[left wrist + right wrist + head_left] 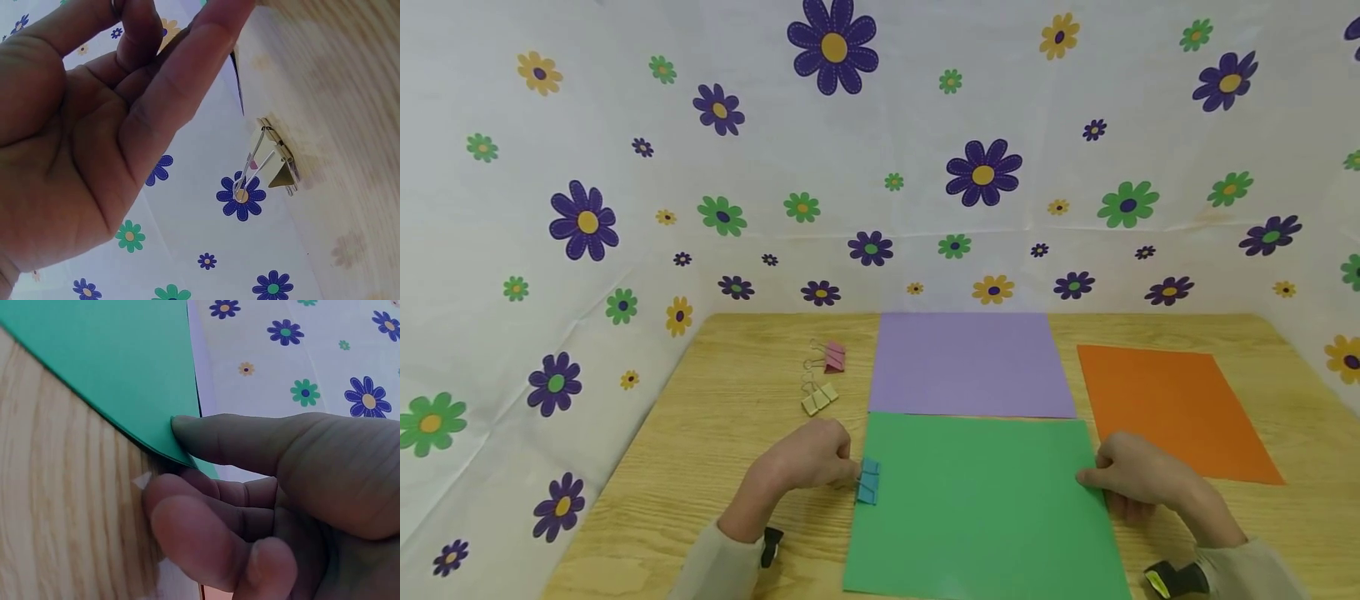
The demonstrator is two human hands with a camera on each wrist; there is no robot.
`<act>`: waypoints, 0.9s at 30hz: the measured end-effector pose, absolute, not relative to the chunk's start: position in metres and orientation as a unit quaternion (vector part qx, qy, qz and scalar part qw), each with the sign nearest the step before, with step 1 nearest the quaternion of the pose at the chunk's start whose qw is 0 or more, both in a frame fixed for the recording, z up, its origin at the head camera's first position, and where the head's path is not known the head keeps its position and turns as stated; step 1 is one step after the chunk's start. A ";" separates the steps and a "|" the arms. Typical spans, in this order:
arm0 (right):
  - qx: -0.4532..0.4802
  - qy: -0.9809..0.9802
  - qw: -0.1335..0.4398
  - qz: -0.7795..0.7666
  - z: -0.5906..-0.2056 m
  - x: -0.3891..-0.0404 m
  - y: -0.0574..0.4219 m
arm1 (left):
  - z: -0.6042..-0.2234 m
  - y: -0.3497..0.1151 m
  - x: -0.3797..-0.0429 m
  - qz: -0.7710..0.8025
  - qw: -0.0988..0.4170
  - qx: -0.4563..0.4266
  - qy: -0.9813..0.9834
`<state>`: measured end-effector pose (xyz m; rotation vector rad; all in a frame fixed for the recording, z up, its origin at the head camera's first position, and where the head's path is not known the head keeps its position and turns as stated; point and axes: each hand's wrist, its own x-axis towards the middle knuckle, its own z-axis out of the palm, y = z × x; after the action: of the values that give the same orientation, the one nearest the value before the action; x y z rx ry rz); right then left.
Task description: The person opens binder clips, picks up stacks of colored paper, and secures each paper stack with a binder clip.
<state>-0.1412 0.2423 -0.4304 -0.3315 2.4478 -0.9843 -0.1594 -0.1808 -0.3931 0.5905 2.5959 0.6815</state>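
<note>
A green sheet of paper (985, 508) lies flat on the wooden table. On its left edge sits a blue binder clip (868, 481), its body over the paper's margin. My left hand (811, 454) pinches the clip's wire handles at the outer side; the left wrist view shows the palm (69, 156) and bent fingers, with the blue clip mostly hidden. At the opposite edge, my right hand (1138, 477) pinches the green paper, thumb (212, 437) on top and curled fingers underneath. The paper's edge bends slightly there and looks layered.
A purple sheet (970, 362) lies behind the green one, with a thin orange strip showing between them. An orange sheet (1180, 417) is at the right. Yellow (819, 399) and pink (834, 357) binder clips lie at the left. Flowered cloth (880, 125) surrounds the wooden table (700, 467).
</note>
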 end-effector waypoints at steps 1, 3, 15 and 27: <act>-0.120 0.894 0.238 -0.360 -0.431 -0.141 0.242 | -0.394 -0.181 -0.159 0.244 0.198 0.207 0.927; -0.122 0.893 0.239 -0.362 -0.434 -0.141 0.243 | -0.396 -0.182 -0.159 0.246 0.204 0.201 0.926; -0.140 0.878 0.249 -0.383 -0.437 -0.144 0.246 | -0.398 -0.182 -0.161 0.248 0.200 0.203 0.926; -0.133 0.880 0.251 -0.380 -0.435 -0.144 0.247 | -0.395 -0.179 -0.164 0.245 0.201 0.190 0.929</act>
<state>-0.1444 0.2470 -0.4347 -0.3628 2.3952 -1.0346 -0.1636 -0.1786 -0.3949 0.5308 2.5962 0.6840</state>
